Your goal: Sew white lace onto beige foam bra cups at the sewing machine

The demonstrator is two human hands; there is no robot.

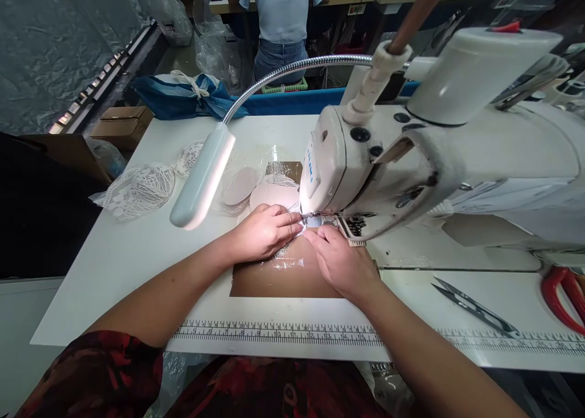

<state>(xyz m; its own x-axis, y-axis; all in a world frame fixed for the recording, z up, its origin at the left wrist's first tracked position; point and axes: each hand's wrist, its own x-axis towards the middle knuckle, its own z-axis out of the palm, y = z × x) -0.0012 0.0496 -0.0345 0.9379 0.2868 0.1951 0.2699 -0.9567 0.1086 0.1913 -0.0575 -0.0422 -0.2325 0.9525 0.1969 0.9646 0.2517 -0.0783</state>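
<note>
Below the needle area of a white sewing machine [315,168] lies a piece of white lace fabric [297,230], joined to or beside a pale pink padded cup [272,195]. My left hand [267,232] is closed on the lace from the left, its fingers close together and its thumb hidden. Just right of the needle area, my right hand [340,256] pinches the fabric's near edge between thumb and forefinger. The fingertips of both hands nearly meet. Brown sheeting [283,281] covers the worktop under them. The needle itself is hard to make out.
Another pale cup [241,186] and lace cups [139,192] lie to the left. A gooseneck lamp [203,177] hangs over the table. Thread snips [475,308] and red-handled scissors [564,299] rest at right. A ruler strip [278,334] runs along the front edge. A person [283,22] sits ahead.
</note>
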